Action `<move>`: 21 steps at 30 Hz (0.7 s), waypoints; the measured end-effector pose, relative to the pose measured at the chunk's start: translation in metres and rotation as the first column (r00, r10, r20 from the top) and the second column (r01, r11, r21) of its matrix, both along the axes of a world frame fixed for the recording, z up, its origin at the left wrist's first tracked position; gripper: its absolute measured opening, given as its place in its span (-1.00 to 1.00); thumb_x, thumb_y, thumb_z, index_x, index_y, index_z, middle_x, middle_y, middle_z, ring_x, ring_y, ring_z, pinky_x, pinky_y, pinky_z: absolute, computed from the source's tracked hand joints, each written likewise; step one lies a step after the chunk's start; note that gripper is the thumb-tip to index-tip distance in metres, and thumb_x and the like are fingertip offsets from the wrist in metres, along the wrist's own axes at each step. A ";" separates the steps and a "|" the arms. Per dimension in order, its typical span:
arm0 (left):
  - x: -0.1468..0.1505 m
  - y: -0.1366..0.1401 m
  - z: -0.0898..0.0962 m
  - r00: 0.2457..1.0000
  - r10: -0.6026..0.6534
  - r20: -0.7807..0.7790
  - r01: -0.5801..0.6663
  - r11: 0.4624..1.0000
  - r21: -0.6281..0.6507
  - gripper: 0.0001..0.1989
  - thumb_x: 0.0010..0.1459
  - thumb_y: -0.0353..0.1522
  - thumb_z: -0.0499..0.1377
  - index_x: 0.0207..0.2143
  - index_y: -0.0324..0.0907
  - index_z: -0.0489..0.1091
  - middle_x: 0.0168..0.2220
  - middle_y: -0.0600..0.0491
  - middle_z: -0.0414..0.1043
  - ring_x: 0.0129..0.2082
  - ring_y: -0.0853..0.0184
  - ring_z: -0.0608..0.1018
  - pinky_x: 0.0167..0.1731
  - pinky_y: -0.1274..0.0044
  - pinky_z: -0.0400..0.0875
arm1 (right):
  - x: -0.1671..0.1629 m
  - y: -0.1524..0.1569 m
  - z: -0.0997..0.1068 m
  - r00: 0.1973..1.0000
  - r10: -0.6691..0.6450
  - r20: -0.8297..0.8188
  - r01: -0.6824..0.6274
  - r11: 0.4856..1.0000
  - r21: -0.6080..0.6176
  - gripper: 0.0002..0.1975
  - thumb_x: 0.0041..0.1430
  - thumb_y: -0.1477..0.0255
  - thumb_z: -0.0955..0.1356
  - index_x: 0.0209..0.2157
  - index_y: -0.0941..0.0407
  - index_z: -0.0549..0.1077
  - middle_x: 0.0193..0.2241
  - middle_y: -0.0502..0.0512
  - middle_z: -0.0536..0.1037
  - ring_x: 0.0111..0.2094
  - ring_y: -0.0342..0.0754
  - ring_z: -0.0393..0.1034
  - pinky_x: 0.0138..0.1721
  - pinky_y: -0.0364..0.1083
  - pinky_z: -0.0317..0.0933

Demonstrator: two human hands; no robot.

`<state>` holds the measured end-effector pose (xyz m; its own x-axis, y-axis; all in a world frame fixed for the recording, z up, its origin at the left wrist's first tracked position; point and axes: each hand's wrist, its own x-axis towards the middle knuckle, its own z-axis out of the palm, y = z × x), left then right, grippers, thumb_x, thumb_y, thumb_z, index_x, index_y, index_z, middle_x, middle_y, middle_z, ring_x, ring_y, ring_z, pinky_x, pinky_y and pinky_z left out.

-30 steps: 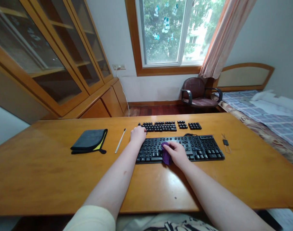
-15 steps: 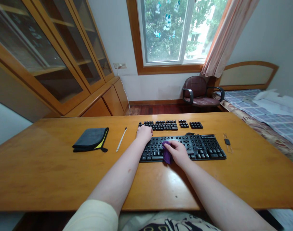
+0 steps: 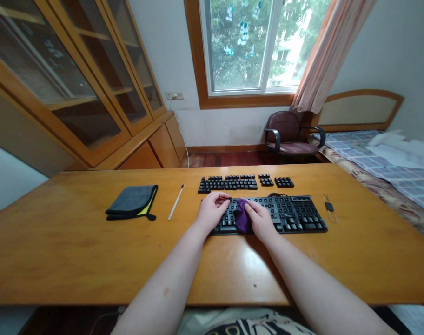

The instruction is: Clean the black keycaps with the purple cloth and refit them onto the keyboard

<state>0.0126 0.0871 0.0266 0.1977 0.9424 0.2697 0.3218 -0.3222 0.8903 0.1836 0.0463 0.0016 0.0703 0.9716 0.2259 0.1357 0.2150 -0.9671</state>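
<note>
My left hand is over the left part of the black keyboard, its thumb and fingers pinched on a small dark keycap. Bunched in my right hand is a purple cloth, its folds hanging over the keyboard just right of the keycap. Many keys on the left and middle of the keyboard are bare of caps, while the lower right still carries black ones. Behind it lie rows of loose keycaps, with further groups to the right.
A folded grey cloth with yellow lining lies at the left of the wooden desk. Beside it is a thin white brush. A wire keycap puller lies right of the keyboard. Beyond the desk stands a chair.
My left hand has come from the loose keycap rows down and right to the cloth, with a keycap in its fingers. The purple cloth is more spread out in my right hand.
</note>
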 end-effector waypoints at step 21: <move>0.013 -0.034 -0.015 0.924 0.002 0.383 0.094 0.969 -0.229 -0.77 -0.11 -0.41 0.28 -0.30 -0.22 0.50 -0.30 -0.02 0.55 -0.30 0.29 0.57 -0.19 0.44 0.48 | 0.000 -0.009 0.010 0.992 0.128 0.014 -0.128 0.992 0.007 -0.86 -0.02 0.35 0.40 -0.41 0.09 0.56 -0.38 0.10 0.58 -0.30 0.00 0.44 -0.17 -0.02 0.28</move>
